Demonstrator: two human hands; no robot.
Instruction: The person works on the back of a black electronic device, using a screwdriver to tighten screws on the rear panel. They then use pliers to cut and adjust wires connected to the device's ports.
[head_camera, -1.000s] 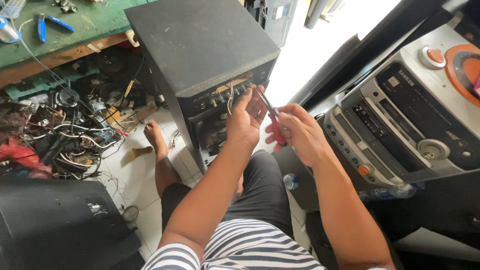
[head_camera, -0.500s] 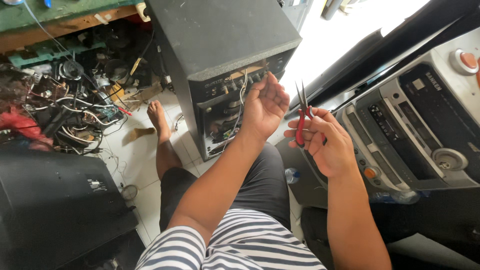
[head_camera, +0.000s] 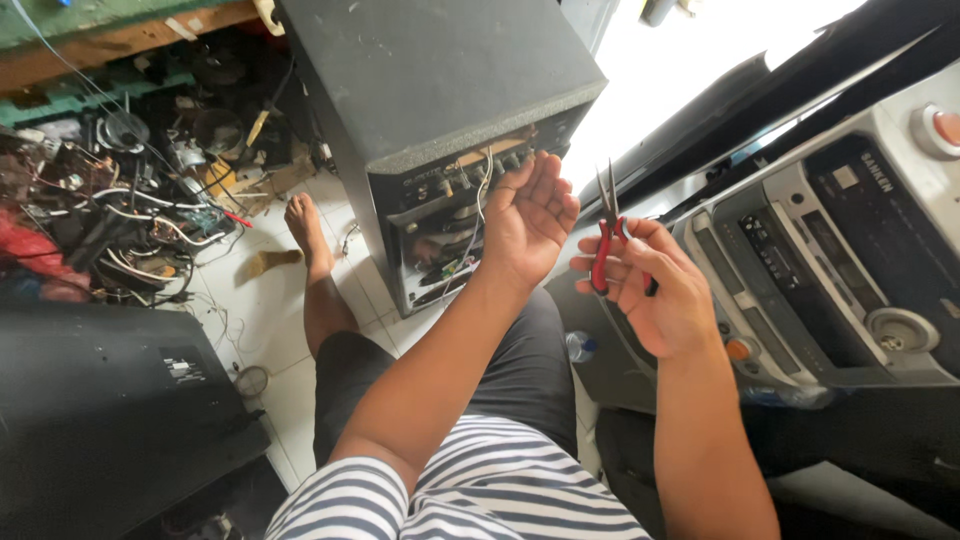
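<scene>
My right hand (head_camera: 650, 290) grips red-handled needle-nose pliers (head_camera: 606, 235), jaws pointing up. My left hand (head_camera: 530, 215) is held palm up with fingers spread, empty, just left of the pliers and in front of the open back of a black speaker cabinet (head_camera: 440, 90). White wires (head_camera: 480, 200) hang out of the cabinet's opening (head_camera: 440, 250) near my left fingers. My bare foot (head_camera: 305, 230) rests on the white tile floor beside the cabinet.
A silver and black stereo unit (head_camera: 830, 270) lies to the right. A tangle of wires and parts (head_camera: 120, 200) fills the space under a green workbench (head_camera: 110, 30) at left. A black box (head_camera: 100, 400) sits at lower left. A small bottle (head_camera: 580, 346) lies by my knee.
My left hand has opened and turned palm up, apart from the pliers. My right hand has shifted the pliers slightly right, jaws upright. The view has moved closer.
</scene>
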